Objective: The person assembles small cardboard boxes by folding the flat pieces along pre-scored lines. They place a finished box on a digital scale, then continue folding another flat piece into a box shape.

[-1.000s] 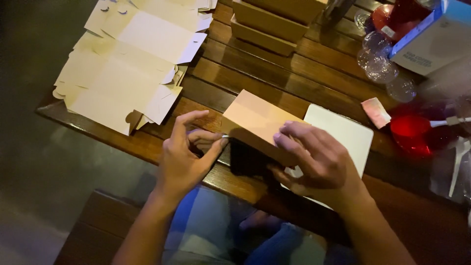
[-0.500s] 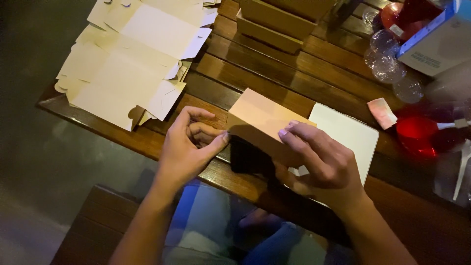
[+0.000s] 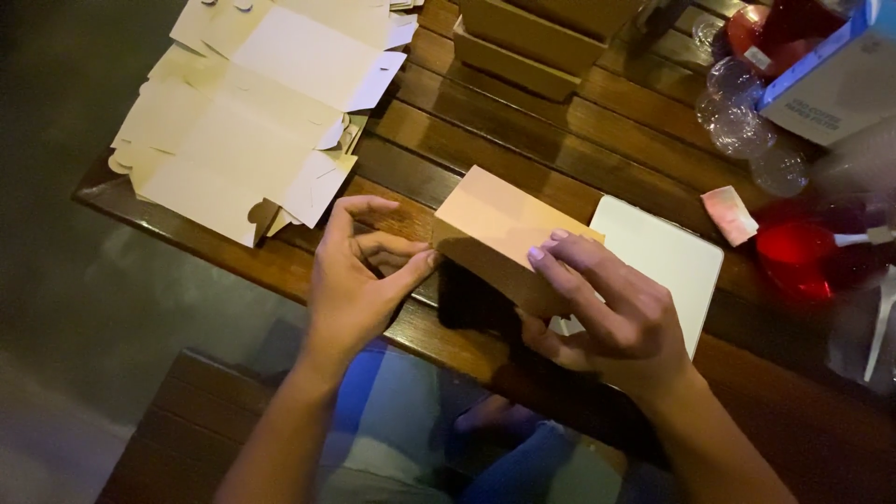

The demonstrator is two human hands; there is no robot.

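A tan cardboard box point(image 3: 499, 224), partly folded, is held just above the wooden slat table point(image 3: 523, 149). My left hand point(image 3: 359, 280) pinches its left end with thumb and fingers. My right hand point(image 3: 607, 313) grips its right side, fingers over the top panel and thumb beneath. A white flat sheet point(image 3: 667, 261) lies on the table under and right of the box.
A stack of flat unfolded box blanks point(image 3: 252, 112) lies at the table's left end. Folded brown boxes point(image 3: 532, 42) stand at the back. Clear plastic cups point(image 3: 742, 126), a red bowl point(image 3: 798, 257), a small pink packet point(image 3: 730, 215) and a blue-edged carton point(image 3: 826, 79) sit right. A bench point(image 3: 196, 429) is below.
Both hands stay on the box; the left fingers have shifted a little along its left end. The view has drifted slightly, nothing else moved.
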